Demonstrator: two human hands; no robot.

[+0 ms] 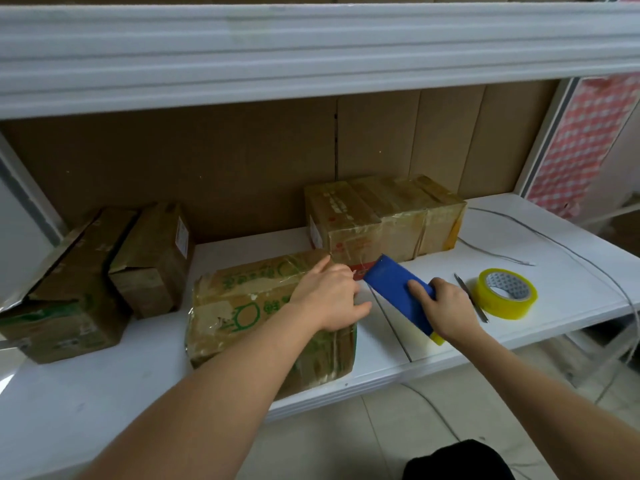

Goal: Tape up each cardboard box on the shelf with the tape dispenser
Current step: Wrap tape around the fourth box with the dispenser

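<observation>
A worn cardboard box with green print (249,306) lies at the front middle of the white shelf (571,271). My left hand (329,296) rests flat on its right top edge, fingers spread. My right hand (446,306) grips a blue tape dispenser (394,289) just right of that box, its far end pointing toward the taped boxes (384,216) at the back. At the left stand two more cardboard boxes (69,292), one of them (152,258) with open flaps.
A roll of yellow tape (505,293) lies on the shelf to the right, with a thin metal blade or pen (471,297) beside it. A grey cable (554,237) runs across the right end. An upper shelf board (311,53) hangs overhead. Tiled floor lies below.
</observation>
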